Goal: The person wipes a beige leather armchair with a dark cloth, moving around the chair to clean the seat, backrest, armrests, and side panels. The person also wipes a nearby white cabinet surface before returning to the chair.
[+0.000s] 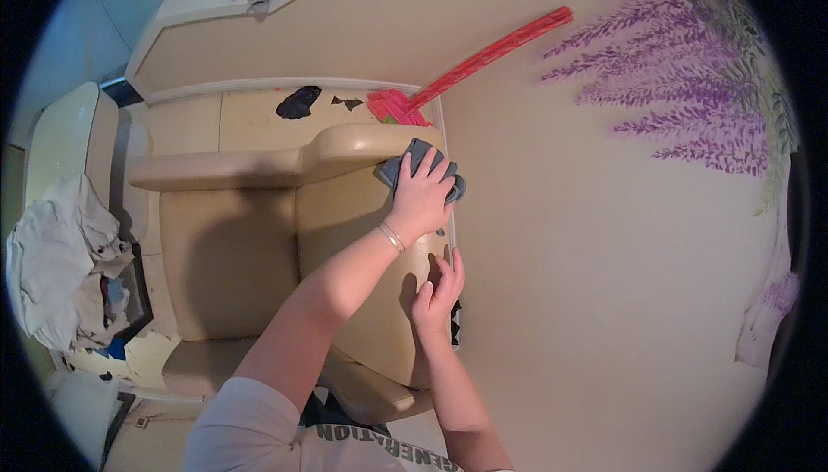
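Note:
My left hand (pixel 424 197), with a bracelet on the wrist, presses a folded grey-blue cloth (pixel 419 149) onto the upper corner of the backrest (pixel 349 239) of a tan leather armchair, beside one armrest. Its fingers are spread over the cloth. Lower down, my right hand (pixel 440 291) is held over the top edge of the same backrest, near the wall, with nothing in it and its fingers apart. The chair's seat (pixel 226 265) lies left of the backrest, partly in shadow.
A broom with a red handle (pixel 491 55) leans on the wall (pixel 582 265), its pink head (pixel 394 107) on the floor beyond the armrest. Black scraps (pixel 299 102) lie near it. At the left, pale crumpled cloths (pixel 52 265) are piled by a rounded cream piece of furniture (pixel 65 136).

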A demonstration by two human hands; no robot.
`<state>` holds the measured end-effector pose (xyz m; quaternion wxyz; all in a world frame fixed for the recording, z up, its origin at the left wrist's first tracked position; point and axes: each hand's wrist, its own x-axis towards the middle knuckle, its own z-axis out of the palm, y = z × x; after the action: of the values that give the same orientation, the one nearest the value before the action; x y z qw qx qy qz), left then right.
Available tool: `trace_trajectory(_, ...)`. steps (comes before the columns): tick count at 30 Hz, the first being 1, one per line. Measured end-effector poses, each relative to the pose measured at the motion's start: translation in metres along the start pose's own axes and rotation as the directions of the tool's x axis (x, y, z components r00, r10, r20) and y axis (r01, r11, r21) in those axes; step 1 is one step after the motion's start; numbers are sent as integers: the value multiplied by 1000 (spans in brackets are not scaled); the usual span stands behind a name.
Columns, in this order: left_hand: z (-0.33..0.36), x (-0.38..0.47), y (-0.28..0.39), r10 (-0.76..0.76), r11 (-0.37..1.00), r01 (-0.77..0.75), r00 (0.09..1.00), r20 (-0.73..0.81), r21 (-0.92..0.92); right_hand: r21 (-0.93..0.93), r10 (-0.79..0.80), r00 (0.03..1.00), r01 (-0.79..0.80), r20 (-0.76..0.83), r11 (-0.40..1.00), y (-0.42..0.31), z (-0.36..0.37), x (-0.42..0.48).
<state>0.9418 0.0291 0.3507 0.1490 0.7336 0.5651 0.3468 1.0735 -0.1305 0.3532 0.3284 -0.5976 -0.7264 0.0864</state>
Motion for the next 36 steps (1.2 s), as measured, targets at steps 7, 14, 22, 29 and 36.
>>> trace_trajectory(7,-2,-76,18,-292,936,275,955,-49,-222,45,-27,999,25,38,999,3,-4,3)
trace_trajectory(14,33,-235,76,-512,685,488,851,118,-541,264,-106,991,81,84,961,4,-10,7)
trace_trajectory(22,30,-119,42,-535,799,479,842,-66,-362,317,-377,881,285,284,905,-1,-3,61)
trace_trajectory(29,69,-86,-49,-544,811,433,806,-235,-393,125,-596,624,631,505,766,-36,55,109)
trace_trajectory(36,111,-172,-106,-846,483,779,532,17,-400,-184,-318,361,862,877,473,-47,86,98)
